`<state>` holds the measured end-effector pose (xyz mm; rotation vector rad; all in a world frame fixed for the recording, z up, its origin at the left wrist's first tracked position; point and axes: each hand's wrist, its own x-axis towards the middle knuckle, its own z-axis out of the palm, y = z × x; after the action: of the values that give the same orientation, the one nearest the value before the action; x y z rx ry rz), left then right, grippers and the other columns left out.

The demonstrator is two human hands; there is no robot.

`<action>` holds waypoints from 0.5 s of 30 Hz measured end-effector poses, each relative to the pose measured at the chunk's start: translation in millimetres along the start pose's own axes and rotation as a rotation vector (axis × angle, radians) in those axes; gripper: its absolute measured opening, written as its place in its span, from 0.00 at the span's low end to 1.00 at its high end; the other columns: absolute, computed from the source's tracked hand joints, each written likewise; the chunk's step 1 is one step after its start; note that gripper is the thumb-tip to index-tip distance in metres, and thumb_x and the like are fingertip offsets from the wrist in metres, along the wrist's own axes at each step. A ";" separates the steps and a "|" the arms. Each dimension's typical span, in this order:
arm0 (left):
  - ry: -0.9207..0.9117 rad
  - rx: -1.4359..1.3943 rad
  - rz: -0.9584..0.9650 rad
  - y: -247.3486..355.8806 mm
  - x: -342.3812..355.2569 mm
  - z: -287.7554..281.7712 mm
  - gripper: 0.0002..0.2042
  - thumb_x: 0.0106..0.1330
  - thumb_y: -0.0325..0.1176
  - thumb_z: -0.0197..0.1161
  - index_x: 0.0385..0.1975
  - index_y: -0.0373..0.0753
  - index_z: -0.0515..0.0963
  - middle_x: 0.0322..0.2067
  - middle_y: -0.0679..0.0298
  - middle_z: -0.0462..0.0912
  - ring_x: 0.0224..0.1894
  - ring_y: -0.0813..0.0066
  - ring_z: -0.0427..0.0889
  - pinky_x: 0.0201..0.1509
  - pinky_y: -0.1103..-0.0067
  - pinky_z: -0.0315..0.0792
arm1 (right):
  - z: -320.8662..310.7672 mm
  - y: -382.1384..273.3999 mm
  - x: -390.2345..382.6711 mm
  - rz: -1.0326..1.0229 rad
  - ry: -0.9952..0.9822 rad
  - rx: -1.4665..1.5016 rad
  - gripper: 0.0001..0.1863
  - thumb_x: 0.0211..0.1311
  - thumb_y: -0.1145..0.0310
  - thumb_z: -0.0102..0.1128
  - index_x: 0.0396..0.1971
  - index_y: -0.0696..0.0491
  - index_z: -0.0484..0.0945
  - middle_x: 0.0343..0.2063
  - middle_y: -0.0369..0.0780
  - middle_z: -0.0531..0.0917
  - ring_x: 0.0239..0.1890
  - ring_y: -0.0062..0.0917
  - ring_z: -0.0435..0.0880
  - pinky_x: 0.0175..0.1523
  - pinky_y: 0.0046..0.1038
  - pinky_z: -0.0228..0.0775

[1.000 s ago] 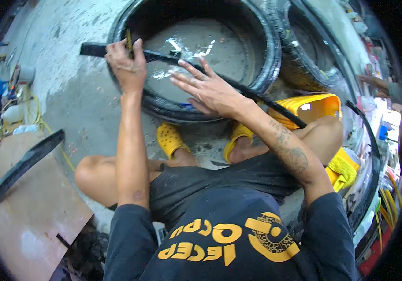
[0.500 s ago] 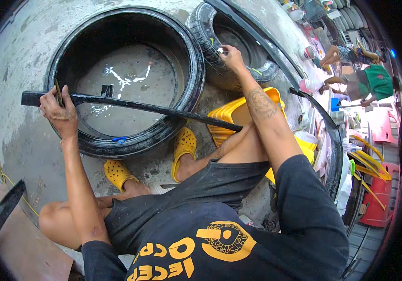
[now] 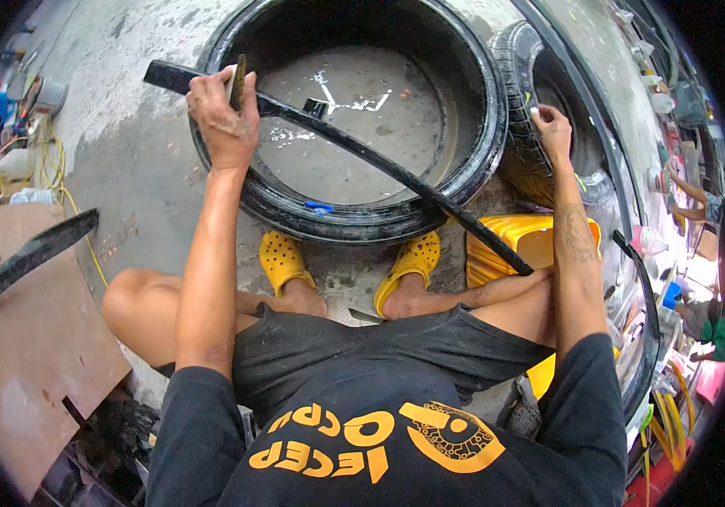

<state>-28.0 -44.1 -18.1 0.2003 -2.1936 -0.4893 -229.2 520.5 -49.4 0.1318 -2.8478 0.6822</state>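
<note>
A grey concrete floor [image 3: 139, 215] is showing wet and dry patches, with a brown board [image 3: 33, 317] lying at near left. A round black tub [image 3: 493, 114] is standing far, its right rim nearly meeting a tire [image 3: 516, 76]; bare floor is extending between board and tub. The left hand [image 3: 223, 122] is grasping a black strip [image 3: 379, 162] near its far-left end, the strip slanting over the tub toward the right leg [image 3: 510, 308]. The right hand [image 3: 554, 133] is pinching a small white piece [image 3: 535, 111] near the tire. Yellow lettering is marking the black shirt [image 3: 295, 473].
</note>
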 end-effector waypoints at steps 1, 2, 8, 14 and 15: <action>0.000 0.028 -0.004 -3.2 0.0 0.3 0.14 0.66 0.39 0.69 0.42 0.36 0.79 0.38 0.55 0.77 0.44 0.54 0.75 0.52 0.63 0.67 | -0.1 -29.1 2.2 -0.059 -0.008 0.055 0.19 0.57 0.61 0.73 0.43 0.57 0.86 0.32 0.43 0.89 0.35 0.24 0.87 0.46 0.27 0.78; -0.003 0.046 0.001 -7.7 -0.5 -2.3 0.14 0.66 0.39 0.69 0.42 0.36 0.79 0.38 0.55 0.77 0.44 0.54 0.75 0.52 0.63 0.67 | 2.3 -68.4 -0.9 -0.115 -0.019 0.112 0.20 0.58 0.60 0.74 0.44 0.57 0.86 0.33 0.43 0.89 0.35 0.22 0.87 0.46 0.26 0.78; 0.013 0.010 0.004 -6.5 -3.1 -7.9 0.14 0.67 0.40 0.68 0.41 0.36 0.79 0.39 0.56 0.77 0.45 0.55 0.74 0.53 0.63 0.66 | 25.3 -308.3 -89.1 -0.597 -0.246 0.634 0.17 0.58 0.65 0.73 0.44 0.57 0.84 0.39 0.42 0.87 0.39 0.26 0.87 0.47 0.26 0.80; 0.019 -0.032 -0.042 -5.7 -3.6 -2.7 0.15 0.66 0.42 0.68 0.42 0.37 0.78 0.41 0.53 0.74 0.46 0.49 0.73 0.51 0.60 0.68 | 69.2 -369.2 -128.8 -0.755 -0.327 0.543 0.13 0.54 0.71 0.69 0.39 0.58 0.82 0.35 0.46 0.81 0.39 0.39 0.83 0.48 0.36 0.77; 0.015 -0.030 -0.048 -4.3 -5.1 -3.1 0.16 0.67 0.42 0.68 0.43 0.36 0.79 0.40 0.53 0.75 0.46 0.50 0.74 0.52 0.61 0.68 | 69.5 -366.4 -130.7 -0.742 -0.326 0.502 0.13 0.54 0.72 0.70 0.40 0.58 0.83 0.36 0.45 0.82 0.40 0.36 0.84 0.48 0.33 0.78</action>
<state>-22.5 -47.3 -21.8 0.2403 -2.1697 -0.5449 -65.1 168.0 21.3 1.3903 -2.5010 1.2297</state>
